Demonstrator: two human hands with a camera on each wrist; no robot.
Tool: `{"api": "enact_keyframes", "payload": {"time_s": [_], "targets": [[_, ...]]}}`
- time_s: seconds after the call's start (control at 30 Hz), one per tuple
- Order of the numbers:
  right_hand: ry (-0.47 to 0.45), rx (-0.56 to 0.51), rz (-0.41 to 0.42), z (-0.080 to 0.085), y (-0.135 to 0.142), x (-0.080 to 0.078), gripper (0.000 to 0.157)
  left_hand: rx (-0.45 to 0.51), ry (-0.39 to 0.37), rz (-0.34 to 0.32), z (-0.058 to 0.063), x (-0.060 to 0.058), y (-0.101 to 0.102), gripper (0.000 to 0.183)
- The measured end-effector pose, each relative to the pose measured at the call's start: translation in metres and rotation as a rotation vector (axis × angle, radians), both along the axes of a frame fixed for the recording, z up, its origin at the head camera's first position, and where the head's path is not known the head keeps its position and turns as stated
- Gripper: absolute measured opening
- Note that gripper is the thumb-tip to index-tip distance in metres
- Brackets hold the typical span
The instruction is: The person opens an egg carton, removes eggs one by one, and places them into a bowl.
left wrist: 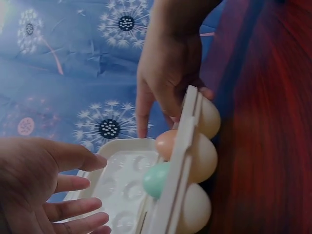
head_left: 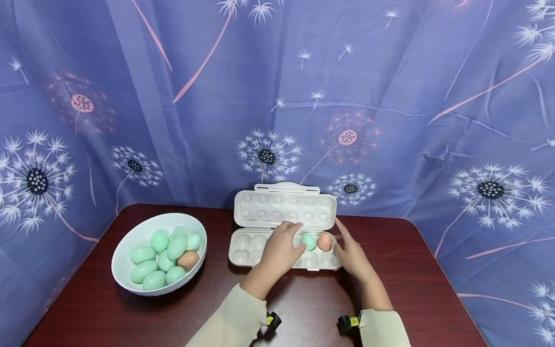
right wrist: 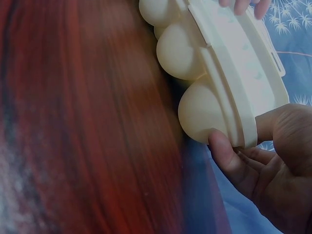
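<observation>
A white plastic egg carton [head_left: 241,256] lies with its lid [head_left: 277,207] swung back. In its back row, toward the right end, sit a pale green egg [head_left: 308,242] and a brown egg [head_left: 324,242] side by side. My left hand [head_left: 279,249] hovers over the carton's middle, just left of the green egg. Its fingers [left wrist: 73,209] are spread and hold nothing in the left wrist view. My right hand [head_left: 354,258] grips the carton's right end. In the right wrist view its thumb [right wrist: 222,151] presses against an end cup, and the other fingers are partly hidden behind the rim.
On the left of the dark red table [head_left: 299,318] stands a white bowl [head_left: 123,253] with several green eggs [head_left: 144,271] and one brown egg [head_left: 188,260]. A blue dandelion-print curtain [head_left: 277,58] hangs right behind the table's back edge.
</observation>
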State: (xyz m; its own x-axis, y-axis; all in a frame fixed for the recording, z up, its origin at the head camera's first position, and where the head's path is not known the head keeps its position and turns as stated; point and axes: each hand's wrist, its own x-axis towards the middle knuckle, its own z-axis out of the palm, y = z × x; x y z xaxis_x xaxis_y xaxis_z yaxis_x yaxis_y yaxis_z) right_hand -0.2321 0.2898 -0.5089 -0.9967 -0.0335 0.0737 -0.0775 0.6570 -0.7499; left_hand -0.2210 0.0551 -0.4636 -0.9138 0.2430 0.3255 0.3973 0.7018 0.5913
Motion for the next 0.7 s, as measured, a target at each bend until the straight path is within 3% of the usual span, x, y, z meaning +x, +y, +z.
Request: {"api": "enact_keyframes", "payload": {"time_s": [0.47, 0.7], "targets": [[-0.018, -0.019, 0.004, 0.002, -0.001, 0.002, 0.078, -0.052, -0.03, -0.038, -0.028, -0.018, 0.025, 0.046], [0.008, -0.018, 0.012, 0.002, 0.0, 0.003, 0.077, -0.087, -0.042, -0.025, -0.037, -0.022, 0.033, 0.046]]}}
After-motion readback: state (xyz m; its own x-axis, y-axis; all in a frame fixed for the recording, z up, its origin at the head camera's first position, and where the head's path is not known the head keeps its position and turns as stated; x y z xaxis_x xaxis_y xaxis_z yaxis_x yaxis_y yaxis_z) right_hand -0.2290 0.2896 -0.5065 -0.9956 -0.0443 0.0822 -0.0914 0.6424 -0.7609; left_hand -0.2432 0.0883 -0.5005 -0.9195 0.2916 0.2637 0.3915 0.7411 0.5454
